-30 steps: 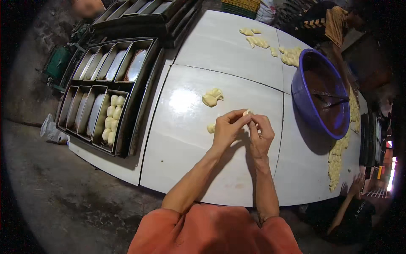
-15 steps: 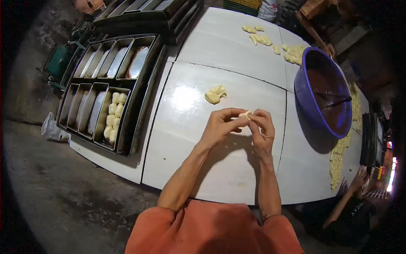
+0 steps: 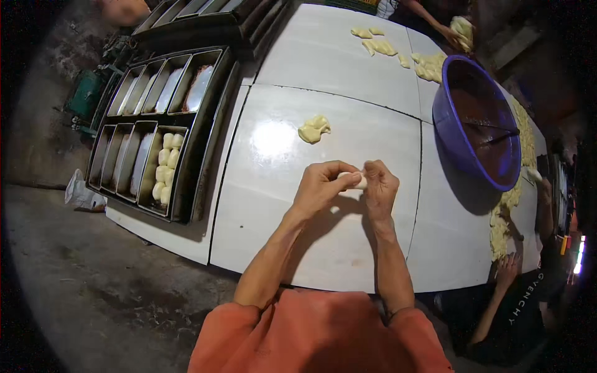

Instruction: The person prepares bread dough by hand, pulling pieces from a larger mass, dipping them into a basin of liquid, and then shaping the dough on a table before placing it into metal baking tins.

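The dough piece (image 3: 354, 181) is located to the left of the basin (image 3: 453, 146), raised off the desk (image 3: 267, 217). The left hand (image 3: 318, 188) pinches it between thumb and forefinger. The right hand (image 3: 380, 188) has its fingers drawn together at the basin-side end; whether they pinch it cannot be told. Holding the piece off the surface between both hands probably keeps one part steady while the other is worked.

A loose dough lump (image 3: 314, 128) lies left of the basin, presumably placed within easy reach. Farther left of the basin, the pans (image 3: 142, 165) stand side by side; dough balls (image 3: 173, 158) fill one, likely grouped to form one block.

Compared with half a second earlier, the dough piece appears less stretched. Behind the basin, a co-worker's hand (image 3: 449, 36) now grips a pale bundle (image 3: 462, 32).
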